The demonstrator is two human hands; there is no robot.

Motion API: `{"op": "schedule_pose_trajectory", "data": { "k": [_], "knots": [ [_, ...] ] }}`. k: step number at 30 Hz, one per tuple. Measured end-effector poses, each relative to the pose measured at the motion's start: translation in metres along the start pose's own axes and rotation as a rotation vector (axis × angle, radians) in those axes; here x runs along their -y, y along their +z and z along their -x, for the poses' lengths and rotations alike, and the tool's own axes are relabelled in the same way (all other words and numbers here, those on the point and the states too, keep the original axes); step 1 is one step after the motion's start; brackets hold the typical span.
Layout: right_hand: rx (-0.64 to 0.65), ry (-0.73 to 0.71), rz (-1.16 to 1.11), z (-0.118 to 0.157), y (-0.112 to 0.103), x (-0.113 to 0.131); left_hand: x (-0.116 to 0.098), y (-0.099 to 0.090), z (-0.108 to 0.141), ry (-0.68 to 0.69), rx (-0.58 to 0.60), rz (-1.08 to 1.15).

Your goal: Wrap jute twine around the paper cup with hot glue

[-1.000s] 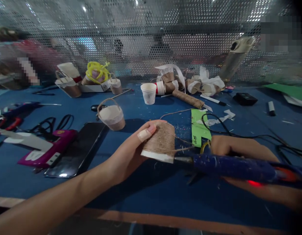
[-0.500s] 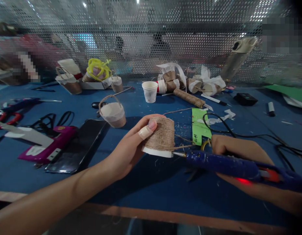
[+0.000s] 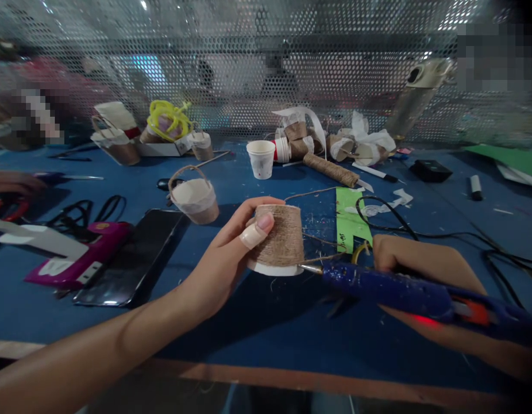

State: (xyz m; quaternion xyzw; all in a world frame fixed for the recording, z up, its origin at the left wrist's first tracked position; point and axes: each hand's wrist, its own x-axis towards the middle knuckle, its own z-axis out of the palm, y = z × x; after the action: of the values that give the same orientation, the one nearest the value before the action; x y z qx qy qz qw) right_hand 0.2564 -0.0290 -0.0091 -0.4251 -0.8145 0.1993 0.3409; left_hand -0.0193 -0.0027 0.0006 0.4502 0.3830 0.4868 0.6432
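Observation:
My left hand (image 3: 231, 247), with a bandage on its thumb, grips a paper cup (image 3: 278, 236) wrapped in brown twine. A white unwrapped band shows along the cup's lower edge. A loose strand of twine (image 3: 324, 260) runs off to the right from the wrapping. My right hand (image 3: 425, 264) is closed around a blue hot glue gun (image 3: 390, 287), whose red light glows. The gun's metal nozzle (image 3: 311, 268) is at the cup's lower right edge, by the last turn of twine; whether it touches cannot be made out.
A twine-handled basket cup (image 3: 199, 201), a phone (image 3: 130, 259) and a purple glue gun (image 3: 80, 253) lie left. Behind stand a white cup (image 3: 261, 161) and a twine roll (image 3: 330, 169). Green paper (image 3: 347, 215) and a black cable (image 3: 447, 237) lie right. Another person's hand (image 3: 16, 183) is far left.
The nozzle has come closer to the twine's lowest turn, where the loose strand leaves the cup. Another person's hand has appeared at the far left, over the red-handled tool.

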Motion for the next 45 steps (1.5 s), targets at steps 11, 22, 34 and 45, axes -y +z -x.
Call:
{"op": "schedule_pose_trajectory", "data": {
  "k": [11, 22, 34, 45],
  "knots": [
    [-0.026, -0.018, -0.005, -0.002, 0.003, 0.002, 0.001, -0.001, 0.0, 0.041, -0.008, -0.052],
    [0.073, -0.096, 0.134, -0.008, -0.007, 0.003, 0.002, -0.002, -0.001, 0.022, 0.023, -0.049],
    [0.075, -0.101, 0.128, -0.003, -0.005, 0.0, -0.002, 0.003, 0.0, -0.096, -0.051, 0.135],
    [0.024, -0.122, 0.06, -0.006, -0.002, -0.004, -0.005, 0.001, 0.0, -0.078, -0.04, 0.156]
  ]
}}
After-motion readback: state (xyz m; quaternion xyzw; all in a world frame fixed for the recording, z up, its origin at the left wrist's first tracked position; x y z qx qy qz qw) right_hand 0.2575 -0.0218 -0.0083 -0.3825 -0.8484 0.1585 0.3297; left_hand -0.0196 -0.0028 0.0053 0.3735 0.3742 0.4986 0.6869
